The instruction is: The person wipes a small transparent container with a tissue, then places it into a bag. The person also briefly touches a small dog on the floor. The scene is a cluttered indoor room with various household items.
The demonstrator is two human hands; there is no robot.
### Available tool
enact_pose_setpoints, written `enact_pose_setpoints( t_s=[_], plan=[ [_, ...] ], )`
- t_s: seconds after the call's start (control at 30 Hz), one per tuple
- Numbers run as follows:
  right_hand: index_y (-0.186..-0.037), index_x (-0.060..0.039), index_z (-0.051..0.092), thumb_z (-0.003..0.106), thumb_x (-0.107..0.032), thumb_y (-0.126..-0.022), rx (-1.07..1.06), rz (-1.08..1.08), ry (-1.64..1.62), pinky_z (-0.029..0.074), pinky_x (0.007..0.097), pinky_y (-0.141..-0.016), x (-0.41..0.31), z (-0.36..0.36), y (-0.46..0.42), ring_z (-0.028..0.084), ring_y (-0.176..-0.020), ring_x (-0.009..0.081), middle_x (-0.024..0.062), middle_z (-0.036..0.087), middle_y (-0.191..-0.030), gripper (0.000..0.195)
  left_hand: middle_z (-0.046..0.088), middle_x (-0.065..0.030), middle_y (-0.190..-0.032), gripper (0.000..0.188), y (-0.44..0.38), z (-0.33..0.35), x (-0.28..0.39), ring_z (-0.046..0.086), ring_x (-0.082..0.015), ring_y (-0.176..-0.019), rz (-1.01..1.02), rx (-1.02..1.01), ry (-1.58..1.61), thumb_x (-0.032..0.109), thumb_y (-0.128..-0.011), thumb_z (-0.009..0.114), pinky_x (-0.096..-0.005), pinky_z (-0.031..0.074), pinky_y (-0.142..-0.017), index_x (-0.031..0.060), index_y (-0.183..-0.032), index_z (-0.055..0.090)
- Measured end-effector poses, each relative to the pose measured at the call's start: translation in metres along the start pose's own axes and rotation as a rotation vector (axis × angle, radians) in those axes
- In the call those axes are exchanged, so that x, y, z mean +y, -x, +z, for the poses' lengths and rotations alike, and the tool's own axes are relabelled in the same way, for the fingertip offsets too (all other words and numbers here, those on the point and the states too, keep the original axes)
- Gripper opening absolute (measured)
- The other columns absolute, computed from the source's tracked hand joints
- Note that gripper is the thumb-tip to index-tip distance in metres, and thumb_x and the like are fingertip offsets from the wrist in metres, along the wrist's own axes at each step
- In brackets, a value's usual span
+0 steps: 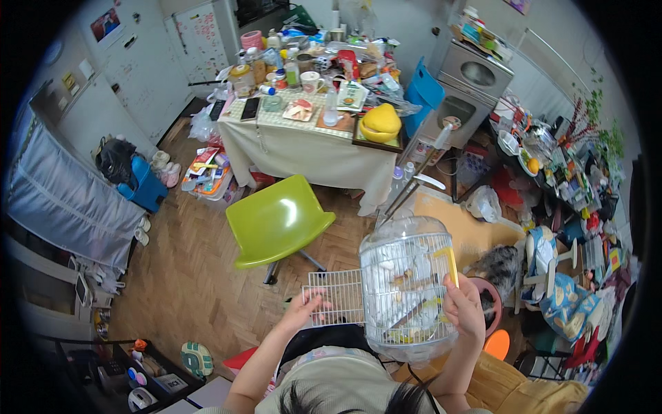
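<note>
A small white wire pet cage (406,287) with clear plastic ends is held in front of my body, above the floor. From its left side a flat white wire panel (339,297) stands out, like a swung-out door. My left hand (306,309) grips the outer edge of this panel, fingers partly behind the wires. On the cage's right side, my right hand (465,306) is closed on a yellow plastic bar (449,261). Inside are a perch and yellowish pieces; the bars blur what else is there.
A lime-green chair (279,222) stands ahead, before a cluttered table (310,155) bearing a yellow pomelo (380,123). At right, a grey furry animal (496,266) lies near a pink round bed (496,305). A blue bin (145,183) is at left.
</note>
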State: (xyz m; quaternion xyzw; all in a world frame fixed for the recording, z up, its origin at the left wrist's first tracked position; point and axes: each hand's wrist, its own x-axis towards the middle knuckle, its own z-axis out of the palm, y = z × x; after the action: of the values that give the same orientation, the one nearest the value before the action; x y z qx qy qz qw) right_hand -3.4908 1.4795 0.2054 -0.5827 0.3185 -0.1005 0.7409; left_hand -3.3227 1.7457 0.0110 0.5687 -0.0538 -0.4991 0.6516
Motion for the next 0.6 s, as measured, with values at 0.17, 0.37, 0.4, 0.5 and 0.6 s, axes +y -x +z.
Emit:
enact_pose_setpoints(
  t_s=[0.17, 0.37, 0.4, 0.5, 0.6],
  plan=[
    [-0.105, -0.0080, 0.042, 0.053, -0.007, -0.089, -0.283, 0.011, -0.114, 0.025, 0.0180, -0.034, -0.028, 0.074, -0.028, 0.027, -0.040, 0.0021, -0.0064, 0.034, -0.055, 0.019, 0.065, -0.0070, -0.095, 0.031, 0.022, -0.062, 0.060, 0.058, -0.0082, -0.068, 0.166, 0.146, -0.008, 0.020, -0.095, 0.046, -0.0205, 0.044, -0.056, 0.0072, -0.123, 0.049],
    [-0.104, -0.0097, 0.043, 0.055, -0.010, -0.089, -0.323, -0.064, -0.042, 0.027, 0.0182, -0.032, -0.046, 0.197, -0.094, 0.029, -0.038, 0.0029, -0.0056, 0.034, -0.054, 0.019, 0.066, -0.0051, -0.087, 0.034, 0.024, -0.184, 0.155, 0.053, -0.0072, -0.059, 0.247, 0.209, -0.057, 0.030, -0.096, 0.044, -0.0193, 0.041, -0.053, 0.0080, -0.120, 0.054],
    [-0.103, -0.0101, 0.043, 0.055, -0.011, -0.089, -0.315, -0.075, -0.050, 0.027, 0.0180, -0.032, -0.046, 0.220, -0.103, 0.029, -0.037, 0.0029, -0.0056, 0.034, -0.054, 0.018, 0.066, -0.0052, -0.087, 0.034, 0.020, -0.208, 0.172, 0.053, -0.0068, -0.059, 0.245, 0.206, -0.049, 0.030, -0.096, 0.044, -0.0193, 0.040, -0.053, 0.0079, -0.119, 0.054],
    [-0.101, -0.0108, 0.044, 0.055, -0.012, -0.090, -0.268, -0.110, -0.087, 0.026, 0.0172, -0.033, -0.041, 0.288, -0.137, 0.029, -0.037, 0.0027, -0.0058, 0.034, -0.054, 0.017, 0.066, -0.0053, -0.087, 0.037, 0.009, -0.279, 0.215, 0.051, -0.0053, -0.057, 0.220, 0.213, -0.083, 0.035, -0.095, 0.045, -0.0192, 0.037, -0.051, 0.0075, -0.118, 0.054],
    [-0.099, -0.0111, 0.044, 0.055, -0.013, -0.090, -0.209, -0.093, -0.149, 0.025, 0.0162, -0.034, -0.027, 0.351, -0.177, 0.029, -0.039, 0.0022, -0.0064, 0.034, -0.055, 0.014, 0.066, -0.0049, -0.089, 0.038, -0.012, -0.342, 0.245, 0.049, -0.0046, -0.056, 0.225, 0.274, -0.042, 0.036, -0.093, 0.046, -0.0189, 0.036, -0.051, 0.0077, -0.117, 0.054]
  ],
)
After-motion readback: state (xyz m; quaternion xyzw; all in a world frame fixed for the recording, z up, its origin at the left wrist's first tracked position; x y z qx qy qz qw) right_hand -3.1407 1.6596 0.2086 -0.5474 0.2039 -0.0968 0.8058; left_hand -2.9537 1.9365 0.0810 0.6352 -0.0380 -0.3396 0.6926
